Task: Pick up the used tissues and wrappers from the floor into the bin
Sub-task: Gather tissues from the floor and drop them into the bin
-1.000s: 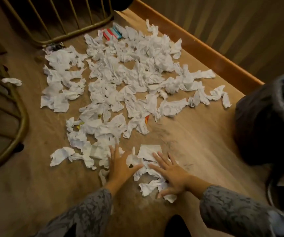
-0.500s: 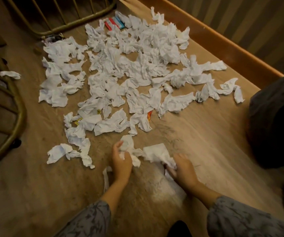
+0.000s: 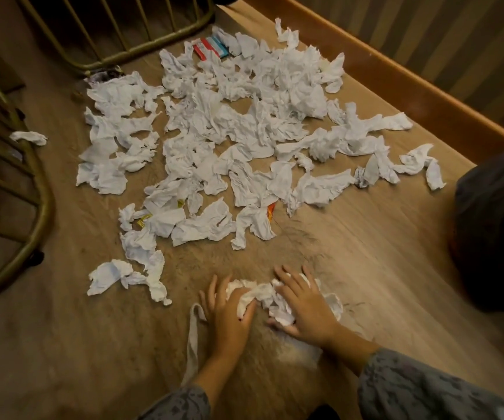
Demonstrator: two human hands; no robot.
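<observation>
A wide spread of crumpled white tissues [image 3: 229,131] covers the wooden floor ahead of me. Among them lie a red and blue wrapper [image 3: 211,47] at the far edge, a yellow wrapper [image 3: 144,220] and an orange wrapper [image 3: 271,211]. Close to me, a small bunch of tissues [image 3: 263,294] sits between my hands. My left hand [image 3: 229,313] curls around its left side, thumb pressed on the paper. My right hand [image 3: 305,304] lies flat over its right side, fingers spread. The bin with a black liner [image 3: 496,225] stands at the right edge.
Brass-coloured metal railings [image 3: 32,237] curve along the left and stand at the far side [image 3: 141,53]. A wooden skirting board [image 3: 396,80] runs diagonally at the right. One stray tissue [image 3: 29,137] lies by the left railing. A long tissue strip [image 3: 193,338] lies beside my left wrist.
Both hands have scraped the nearest tissues together into one bunch and drawn it toward me. The right hand went from gripping paper to pressing flat on the bunch.
</observation>
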